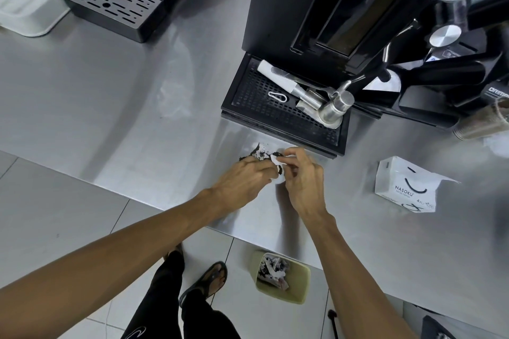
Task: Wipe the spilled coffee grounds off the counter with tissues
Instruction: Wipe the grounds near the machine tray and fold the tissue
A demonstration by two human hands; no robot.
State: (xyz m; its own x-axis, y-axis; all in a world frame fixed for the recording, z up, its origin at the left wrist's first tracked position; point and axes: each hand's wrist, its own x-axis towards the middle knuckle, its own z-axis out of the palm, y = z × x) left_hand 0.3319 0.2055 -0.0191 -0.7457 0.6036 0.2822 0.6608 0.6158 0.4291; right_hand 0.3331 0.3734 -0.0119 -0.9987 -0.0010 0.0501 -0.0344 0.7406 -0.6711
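Grounds [259, 153] are lying as a dark patch on the steel counter [137, 118] at the centre of the frame, just below the front edge of the black drip tray [283, 111]. A white tissue [276, 161] is being pinched between both hands at the lower right edge of that patch. It seems the paper is being bunched into a pad there so that the loose specks can be gathered rather than scattered.

The left hand [242, 177] is being brought in from the lower left of the frame. Its knuckles are turned up and its fingers are curled around the tissue's left end. The right hand [301, 177] is being brought in from the lower right. Its thumb and first fingers are nipping the tissue's upper right corner, and its remaining fingers are tucked loosely beneath. Both wrists are being held low over the counter, and the fingertips are meeting over the paper. How much of the tissue is being pressed flat on the steel cannot be told, since the hands are hiding most of it.

A tissue pack [405, 187] is standing at the right of the frame, near the right hand, presumably for quick refills. A small bin [298, 293] holding crumpled tissues is sitting on the floor at the lower centre, directly below the counter edge, probably so that soiled paper can be dropped straight in.
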